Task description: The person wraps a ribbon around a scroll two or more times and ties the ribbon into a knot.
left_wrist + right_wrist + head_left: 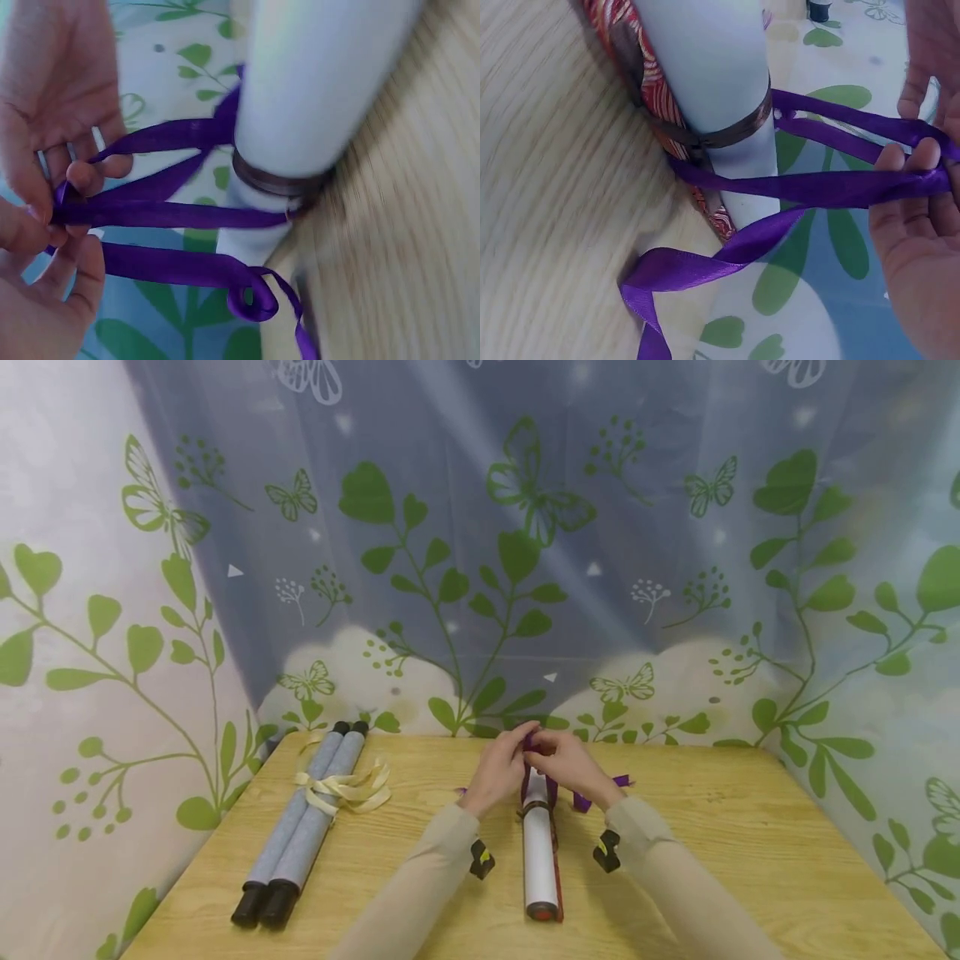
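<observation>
The white roll (540,860) lies on the table (795,843), right of its middle line's left half, long axis running near to far, its red-centred end facing near. A brown band (739,133) circles it; a red patterned strip (658,82) runs along its right side. Above its far part, the left hand (498,772) and right hand (572,766) meet, fingers bent, both pinching the purple ribbon (817,187), whose strands stretch up from the roll; one loose end trails to the right.

Left on the table, two grey rolls (309,827) with black ends lie side by side, tied with cream ribbon (330,789), tilting rightward at the far end. The table is pale wood-grain; behind it hangs a blue-and-white cloth (465,610) with green leaves and butterflies.
</observation>
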